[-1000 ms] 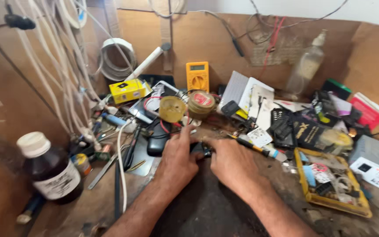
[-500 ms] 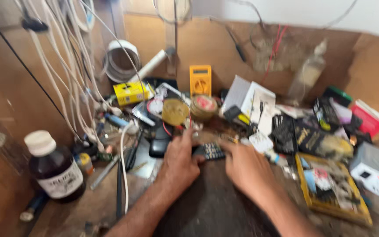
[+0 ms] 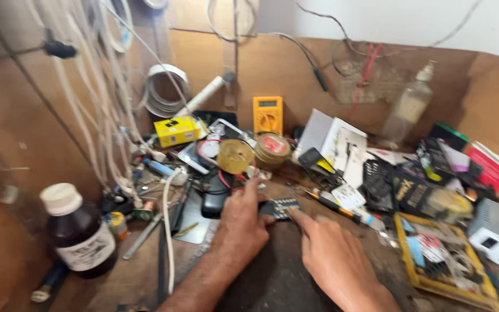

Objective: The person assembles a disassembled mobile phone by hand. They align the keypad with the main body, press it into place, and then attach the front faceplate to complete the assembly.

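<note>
I'm looking down at a small electronics repair workshop. A yellow multimeter (image 3: 267, 114) leans on the brown board wall; left of it hang white cables (image 3: 96, 98), just below it sit solder-paste tins (image 3: 271, 151), and right of it lie phone parts and a yellow parts tray (image 3: 411, 271).

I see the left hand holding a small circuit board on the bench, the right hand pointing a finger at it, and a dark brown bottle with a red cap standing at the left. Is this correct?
Not quite: the head view shows the bottle has a white cap, not a red one. The rest holds: the left hand holds the small circuit board, and the right hand points a finger at it.
</note>
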